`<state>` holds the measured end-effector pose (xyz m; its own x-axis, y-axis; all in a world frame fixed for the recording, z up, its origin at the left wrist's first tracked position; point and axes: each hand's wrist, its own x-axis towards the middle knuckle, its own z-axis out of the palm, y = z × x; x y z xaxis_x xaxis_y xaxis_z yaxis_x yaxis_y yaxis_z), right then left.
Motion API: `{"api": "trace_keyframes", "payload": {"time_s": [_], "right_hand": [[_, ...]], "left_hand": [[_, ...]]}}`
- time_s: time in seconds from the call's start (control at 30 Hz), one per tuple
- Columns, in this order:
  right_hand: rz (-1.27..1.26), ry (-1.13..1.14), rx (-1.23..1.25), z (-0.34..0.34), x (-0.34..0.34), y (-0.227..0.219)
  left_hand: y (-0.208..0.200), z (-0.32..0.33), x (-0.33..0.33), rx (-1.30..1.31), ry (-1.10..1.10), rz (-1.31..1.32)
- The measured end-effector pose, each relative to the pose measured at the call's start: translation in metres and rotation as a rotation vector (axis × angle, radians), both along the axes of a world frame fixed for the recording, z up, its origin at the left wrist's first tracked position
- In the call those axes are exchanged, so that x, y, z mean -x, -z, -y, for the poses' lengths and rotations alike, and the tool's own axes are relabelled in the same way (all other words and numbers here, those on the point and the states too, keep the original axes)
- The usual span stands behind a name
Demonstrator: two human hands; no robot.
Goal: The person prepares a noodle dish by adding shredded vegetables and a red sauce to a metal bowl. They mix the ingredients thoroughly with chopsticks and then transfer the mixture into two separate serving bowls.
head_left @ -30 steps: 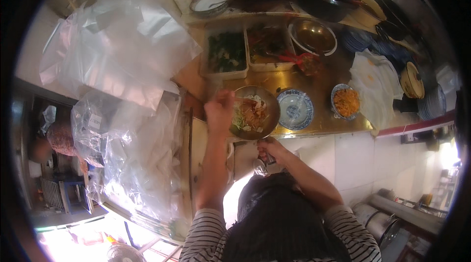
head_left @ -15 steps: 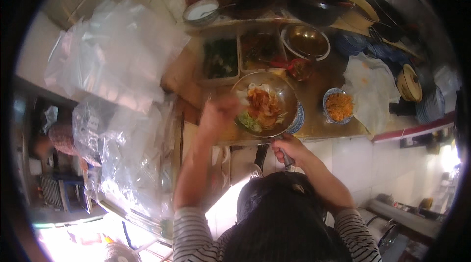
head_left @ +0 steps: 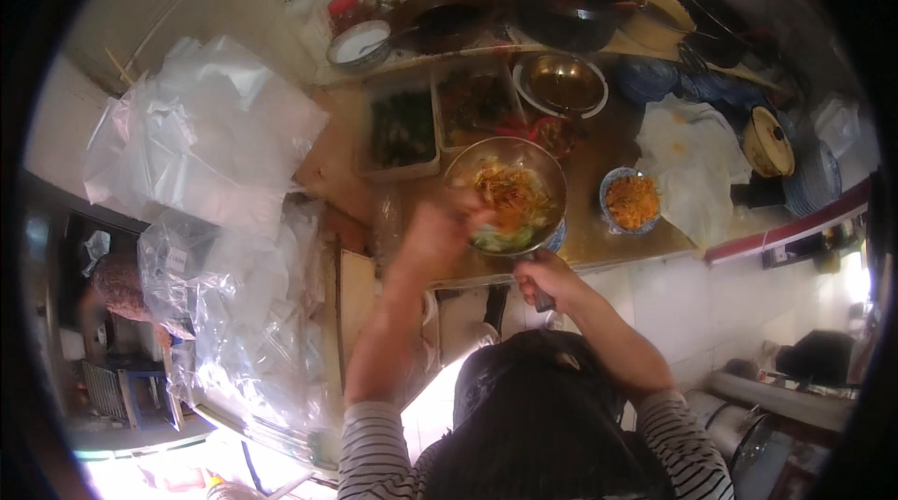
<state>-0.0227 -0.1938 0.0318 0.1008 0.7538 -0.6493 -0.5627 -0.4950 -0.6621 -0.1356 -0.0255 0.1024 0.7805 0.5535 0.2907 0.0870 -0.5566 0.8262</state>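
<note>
My right hand (head_left: 546, 279) is wrapped round the dark handle of a round metal pan (head_left: 556, 173), which tilts over the counter. Inside the pan lie reddish-orange shreds (head_left: 510, 189) and pale green shredded vegetable (head_left: 505, 238). At the pan's left rim my left hand (head_left: 440, 233) is smeared by motion, its fingers reaching over the food. Whether it holds anything is too blurred to make out. Beneath the pan's lower right side, the edge of a blue-and-white plate (head_left: 558, 238) shows. A patterned bowl of orange shredded food (head_left: 632, 202) sits to the right.
Behind the pan stand a tub of dark greens (head_left: 402, 126), another food tub (head_left: 474, 98) and a metal bowl (head_left: 563, 82). Dark woks (head_left: 561, 0) line the back ledge. A white cloth (head_left: 687, 163) and stacked blue dishes (head_left: 812, 182) lie right. Plastic bags (head_left: 206, 144) pile up left.
My left hand has moved right, further over the pan. The food inside looks more mixed, with the orange shreds spread about. My right hand keeps hold of the handle. The whole view has shifted slightly.
</note>
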Motion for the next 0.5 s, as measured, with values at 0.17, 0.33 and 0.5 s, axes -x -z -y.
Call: {"api": "trace_keyframes", "payload": {"time_s": [0.17,0.33,0.5], "right_hand": [[-0.025,0.070,0.005,0.004,0.005,-0.015],[0.064,0.028,-0.003,-0.004,0.010,0.002],[-0.016,0.103,0.000,-0.004,0.015,-0.002]], "left_hand": [[-0.009,-0.016,0.002,0.295,0.052,-0.098],[0.009,-0.008,-0.020,0.050,0.033,-0.049],[0.026,-0.007,-0.015,-0.108,0.075,-0.025]]}}
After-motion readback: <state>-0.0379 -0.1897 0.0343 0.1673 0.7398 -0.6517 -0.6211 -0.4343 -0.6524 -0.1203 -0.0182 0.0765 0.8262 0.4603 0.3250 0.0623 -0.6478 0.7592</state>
